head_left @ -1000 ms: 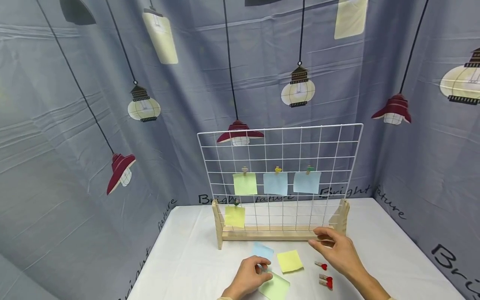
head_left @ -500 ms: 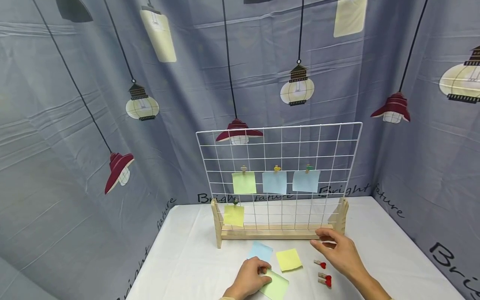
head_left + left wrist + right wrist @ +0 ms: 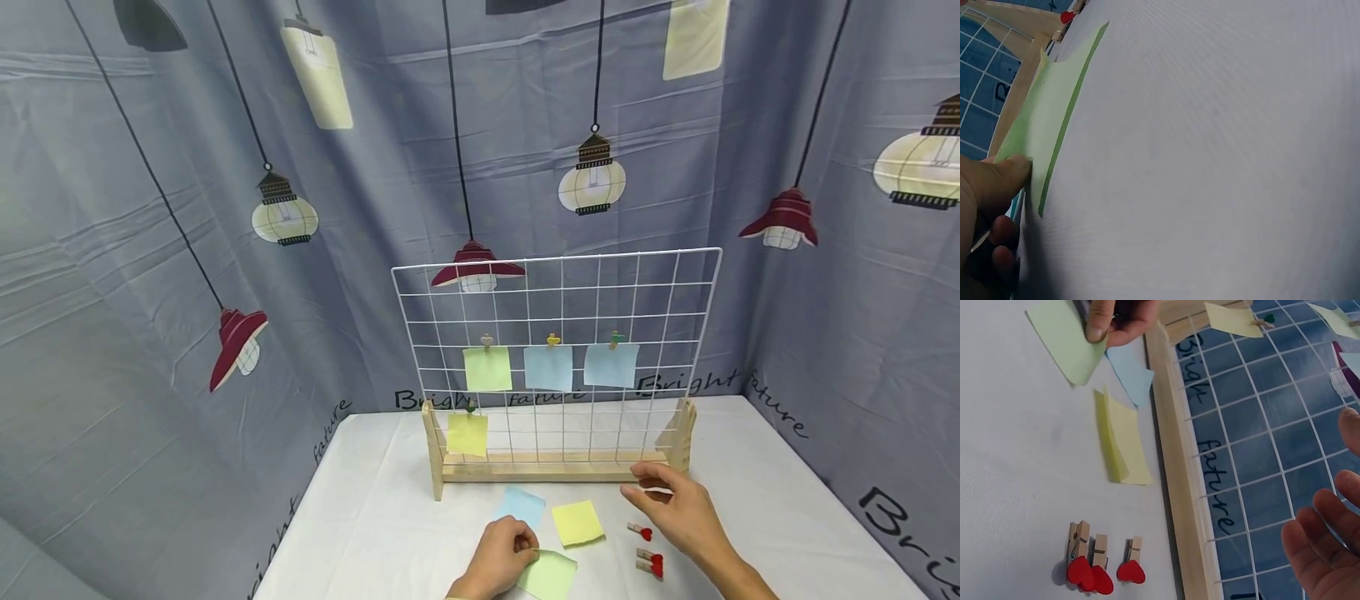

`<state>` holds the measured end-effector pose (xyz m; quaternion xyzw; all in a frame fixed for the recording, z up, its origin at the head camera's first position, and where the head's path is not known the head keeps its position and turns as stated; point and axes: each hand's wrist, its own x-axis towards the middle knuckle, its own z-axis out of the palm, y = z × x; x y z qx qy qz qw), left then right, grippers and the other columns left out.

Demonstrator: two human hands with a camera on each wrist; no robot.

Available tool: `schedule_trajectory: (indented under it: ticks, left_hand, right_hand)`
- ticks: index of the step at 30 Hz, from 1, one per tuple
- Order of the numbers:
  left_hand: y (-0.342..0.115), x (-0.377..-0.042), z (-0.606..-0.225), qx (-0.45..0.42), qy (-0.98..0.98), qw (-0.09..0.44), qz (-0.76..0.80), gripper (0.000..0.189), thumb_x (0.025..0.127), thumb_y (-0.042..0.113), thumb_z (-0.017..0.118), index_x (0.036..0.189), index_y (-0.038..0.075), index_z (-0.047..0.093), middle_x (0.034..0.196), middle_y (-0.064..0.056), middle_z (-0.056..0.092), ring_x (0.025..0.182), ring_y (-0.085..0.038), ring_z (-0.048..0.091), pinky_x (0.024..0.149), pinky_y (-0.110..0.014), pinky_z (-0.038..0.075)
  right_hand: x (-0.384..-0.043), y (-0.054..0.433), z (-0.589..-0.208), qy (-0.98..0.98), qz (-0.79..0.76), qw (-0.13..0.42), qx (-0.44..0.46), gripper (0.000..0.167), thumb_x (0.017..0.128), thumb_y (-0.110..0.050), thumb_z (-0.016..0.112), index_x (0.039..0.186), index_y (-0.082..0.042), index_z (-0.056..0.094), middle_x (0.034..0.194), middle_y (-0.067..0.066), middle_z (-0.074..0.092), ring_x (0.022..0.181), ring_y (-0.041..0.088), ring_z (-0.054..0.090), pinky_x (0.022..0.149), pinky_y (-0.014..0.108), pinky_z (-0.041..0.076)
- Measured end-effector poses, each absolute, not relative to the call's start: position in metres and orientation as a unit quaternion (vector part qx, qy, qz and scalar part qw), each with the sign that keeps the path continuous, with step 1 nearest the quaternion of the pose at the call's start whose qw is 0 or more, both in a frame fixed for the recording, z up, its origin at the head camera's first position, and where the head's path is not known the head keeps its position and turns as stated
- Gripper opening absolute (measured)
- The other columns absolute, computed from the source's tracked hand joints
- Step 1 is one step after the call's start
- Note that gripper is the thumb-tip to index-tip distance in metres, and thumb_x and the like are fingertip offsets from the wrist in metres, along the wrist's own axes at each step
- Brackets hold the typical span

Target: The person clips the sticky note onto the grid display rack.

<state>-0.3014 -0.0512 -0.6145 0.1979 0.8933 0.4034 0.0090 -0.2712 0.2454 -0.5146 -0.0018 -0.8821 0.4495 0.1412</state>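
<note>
My left hand (image 3: pixel 498 557) pinches a light green sticky note (image 3: pixel 553 575) by its edge, low over the white table. In the left wrist view the thumb presses on the green note (image 3: pixel 1054 106), whose far end rises slightly. A blue sticky note (image 3: pixel 525 503) lies just beyond that hand, and a yellow one (image 3: pixel 578 522) with a bent edge is to its right. My right hand (image 3: pixel 678 506) hovers with fingers apart and nothing in them, in front of the rack's right foot. Near it lie three wooden mini clothespins (image 3: pixel 1133 565) with red hearts.
A white wire grid rack (image 3: pixel 558 300) stands in a wooden base (image 3: pixel 555 472) at the back. Clothespins hold a green note (image 3: pixel 487 369), two blue notes (image 3: pixel 548 369) and a yellow note (image 3: pixel 467 435) on it. Patterned curtains (image 3: pixel 360 192) surround the table (image 3: pixel 375 517).
My left fingers, apart over the green note a second ago, have closed on its edge. The right hand stays nearly still.
</note>
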Motion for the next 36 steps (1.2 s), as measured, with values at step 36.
schedule_trajectory:
  ticks: [36]
  left_hand:
    - [-0.075, -0.294, -0.526, 0.196, 0.845, -0.088, 0.489, 0.008, 0.092, 0.012, 0.076, 0.098, 0.016, 0.076, 0.088, 0.006, 0.075, 0.080, 0.002, 0.060, 0.068, -0.018, 0.047]
  right_hand:
    - [-0.281, 0.254, -0.535, -0.896, 0.426, 0.127, -0.003, 0.034, 0.091, -0.021, 0.080, 0.117, -0.002, 0.072, 0.112, 0.012, 0.075, 0.093, 0.011, 0.068, 0.080, 0.023, 0.058]
